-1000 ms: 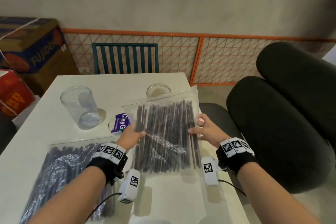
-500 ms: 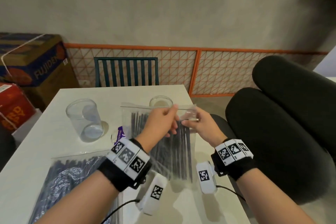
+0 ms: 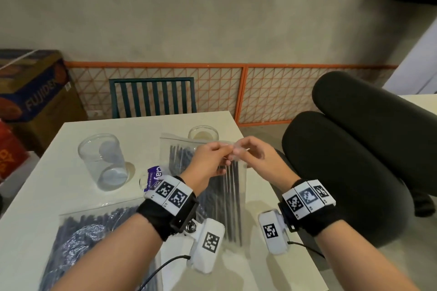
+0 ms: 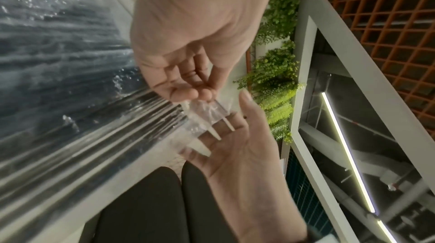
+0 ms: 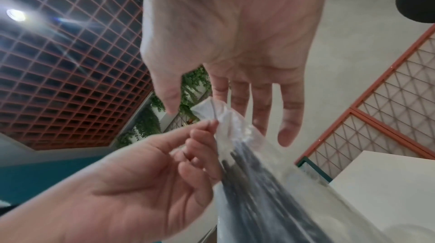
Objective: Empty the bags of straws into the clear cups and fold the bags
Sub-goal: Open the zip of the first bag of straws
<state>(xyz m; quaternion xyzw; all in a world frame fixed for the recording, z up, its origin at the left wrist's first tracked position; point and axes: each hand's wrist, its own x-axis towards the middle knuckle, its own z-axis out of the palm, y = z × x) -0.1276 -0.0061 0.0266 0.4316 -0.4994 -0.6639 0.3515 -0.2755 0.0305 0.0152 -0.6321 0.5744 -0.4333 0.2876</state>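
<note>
A clear zip bag of black straws [image 3: 179,156] stands upright on the white table [image 3: 59,184]. My left hand [image 3: 222,153] pinches its top right corner [image 5: 207,109] between thumb and fingertips [image 4: 200,94]. My right hand [image 3: 241,150] meets it there; its fingers [image 5: 240,98] lie nearly straight behind the plastic and its thumb [image 4: 244,98] stands a little apart from it. One clear cup [image 3: 104,160] stands empty at the left. Another clear cup [image 3: 203,133] shows just behind the bag. A second bag of straws [image 3: 94,238] lies flat under my left forearm.
A small purple wrapper [image 3: 155,178] lies between the left cup and the held bag. Black seat cushions [image 3: 354,172] crowd the table's right edge. A teal chair [image 3: 153,97] stands at the far side, with cardboard boxes [image 3: 30,87] at the left.
The bag went from lying flat to standing upright. Both hands moved from its sides up to its top edge, then together to the top right corner.
</note>
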